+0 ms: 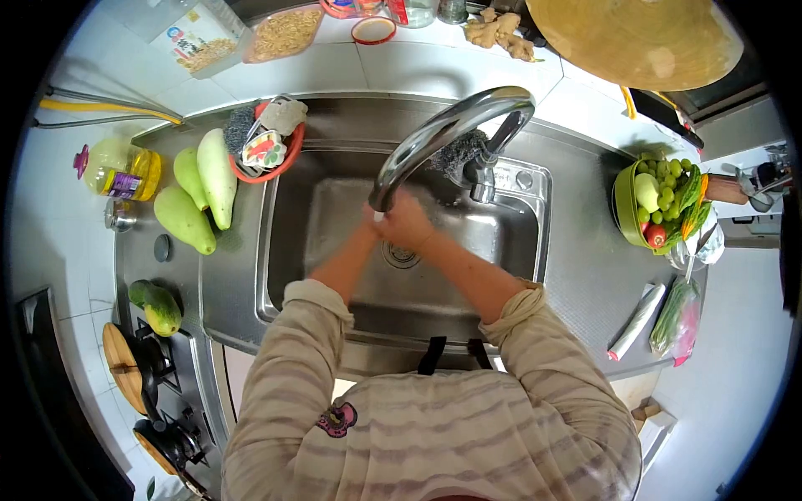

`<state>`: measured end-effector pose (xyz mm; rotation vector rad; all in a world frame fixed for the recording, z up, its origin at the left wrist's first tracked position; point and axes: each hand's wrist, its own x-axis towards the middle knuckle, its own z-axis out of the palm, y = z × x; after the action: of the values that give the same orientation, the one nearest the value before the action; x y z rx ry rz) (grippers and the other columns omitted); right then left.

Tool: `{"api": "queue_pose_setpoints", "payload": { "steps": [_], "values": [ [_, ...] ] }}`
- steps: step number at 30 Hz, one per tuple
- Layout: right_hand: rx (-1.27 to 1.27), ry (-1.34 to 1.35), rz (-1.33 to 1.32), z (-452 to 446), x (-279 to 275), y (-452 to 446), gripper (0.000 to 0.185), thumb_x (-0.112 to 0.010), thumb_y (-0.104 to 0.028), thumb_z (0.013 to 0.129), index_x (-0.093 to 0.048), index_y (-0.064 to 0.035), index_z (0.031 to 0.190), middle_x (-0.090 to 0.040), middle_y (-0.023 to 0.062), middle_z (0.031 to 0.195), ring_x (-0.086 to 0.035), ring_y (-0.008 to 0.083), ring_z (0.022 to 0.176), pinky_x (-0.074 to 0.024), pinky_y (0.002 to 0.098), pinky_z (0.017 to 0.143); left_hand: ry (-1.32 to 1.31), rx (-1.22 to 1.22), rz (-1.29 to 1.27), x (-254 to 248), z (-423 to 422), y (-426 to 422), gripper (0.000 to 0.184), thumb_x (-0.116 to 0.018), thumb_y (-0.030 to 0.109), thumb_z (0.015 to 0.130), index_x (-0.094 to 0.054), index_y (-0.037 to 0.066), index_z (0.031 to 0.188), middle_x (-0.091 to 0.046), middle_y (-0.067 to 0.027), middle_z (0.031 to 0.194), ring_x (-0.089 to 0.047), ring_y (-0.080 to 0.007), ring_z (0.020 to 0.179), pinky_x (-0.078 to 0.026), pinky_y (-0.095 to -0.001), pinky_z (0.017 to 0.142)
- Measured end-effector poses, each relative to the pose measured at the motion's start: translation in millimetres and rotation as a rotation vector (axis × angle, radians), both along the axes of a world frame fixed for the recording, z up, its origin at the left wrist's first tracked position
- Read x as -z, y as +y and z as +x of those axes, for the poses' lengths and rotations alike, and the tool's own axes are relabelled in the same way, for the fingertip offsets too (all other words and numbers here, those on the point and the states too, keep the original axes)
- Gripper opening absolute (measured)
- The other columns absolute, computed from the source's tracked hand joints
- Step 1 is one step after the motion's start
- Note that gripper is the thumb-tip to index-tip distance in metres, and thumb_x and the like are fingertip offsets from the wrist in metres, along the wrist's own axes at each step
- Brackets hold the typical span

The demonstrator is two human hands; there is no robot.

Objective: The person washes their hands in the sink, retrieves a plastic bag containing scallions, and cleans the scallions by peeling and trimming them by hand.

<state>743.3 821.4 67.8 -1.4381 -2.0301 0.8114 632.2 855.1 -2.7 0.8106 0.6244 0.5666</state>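
Left grip (pixel 407 221) and right grip (pixel 373 218): together, directly under outlet of faucet (pixel 447 127), above basin (pixel 322 188). Finger closure blurred; open or closed state cannot be told. Drain (pixel 402 255): on basin floor, just below left grip in view. Red basket (pixel 292 153): at basin's upper-left corner.

Squash (pixel 219 179) left of sink (pixel 322 209), basket (pixel 625 204) right

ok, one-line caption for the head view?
Hands held together beneath a curved chrome faucet over a steel sink, green gourds at left, a green basket of produce at right.
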Motion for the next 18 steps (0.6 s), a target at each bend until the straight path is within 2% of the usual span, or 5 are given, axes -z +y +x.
{"api": "queue_pose_setpoints", "payload": {
  "steps": [3, 9, 12, 16, 18],
  "values": [
    [0.021, -0.097, 0.598, -35, 7, -22, 0.028, -0.053, -0.035, 0.084, -0.064, -0.0118, 0.095, -0.064, 0.0092, 0.097, -0.057, 0.0263, 0.095, -0.0403, 0.0419, 0.087, 0.749, 0.304, 0.816, -7, -19, 11, 0.036, -0.058, 0.035, 0.087, -0.057, 0.010, 0.113, -0.058, -0.0077, 0.112, -0.057, -0.0237, 0.101, -0.045, -0.0366, 0.091],
    [0.220, 0.432, -0.478, -8, 16, 2, 0.029, -0.057, -0.031, 0.084, -0.062, -0.0132, 0.106, -0.061, 0.0082, 0.106, -0.051, 0.0301, 0.109, -0.0273, 0.0589, 0.093, 1.057, 0.647, 1.347, 20, -9, 17, 0.038, -0.051, 0.042, 0.091, -0.055, 0.016, 0.117, -0.055, -0.0026, 0.122, -0.053, -0.0174, 0.110, -0.041, -0.0307, 0.097],
    [0.224, -0.104, 0.136, -37, 29, -21, 0.030, -0.057, -0.029, 0.084, -0.062, -0.0076, 0.105, -0.062, 0.0140, 0.104, -0.054, 0.0341, 0.102, -0.0357, 0.0500, 0.090, 1.027, 0.786, 1.600, 133, -7, 30, 0.036, -0.049, 0.031, 0.088, -0.053, 0.026, 0.124, -0.048, -0.0092, 0.124, -0.040, -0.0226, 0.121, -0.035, -0.0411, 0.101],
    [-0.012, 0.071, 0.117, -19, -26, -19, 0.034, -0.053, -0.030, 0.085, -0.063, -0.0027, 0.102, -0.061, 0.0192, 0.100, -0.055, 0.0389, 0.097, -0.0421, 0.0487, 0.085, 0.837, 0.766, 0.905, 77, 0, 20, 0.038, -0.045, 0.021, 0.089, -0.049, 0.021, 0.127, -0.048, -0.0061, 0.124, -0.040, -0.0228, 0.120, -0.034, -0.0400, 0.101],
    [0.084, -0.257, -0.201, -3, -18, -5, 0.032, -0.053, -0.028, 0.085, -0.064, -0.0029, 0.102, -0.061, 0.0201, 0.100, -0.055, 0.0413, 0.098, -0.0412, 0.0486, 0.088, 1.317, 0.746, 1.856, 76, -16, 25, 0.037, -0.045, 0.024, 0.089, -0.049, 0.020, 0.125, -0.051, -0.0067, 0.120, -0.044, -0.0236, 0.116, -0.037, -0.0398, 0.099]
  ]
}}
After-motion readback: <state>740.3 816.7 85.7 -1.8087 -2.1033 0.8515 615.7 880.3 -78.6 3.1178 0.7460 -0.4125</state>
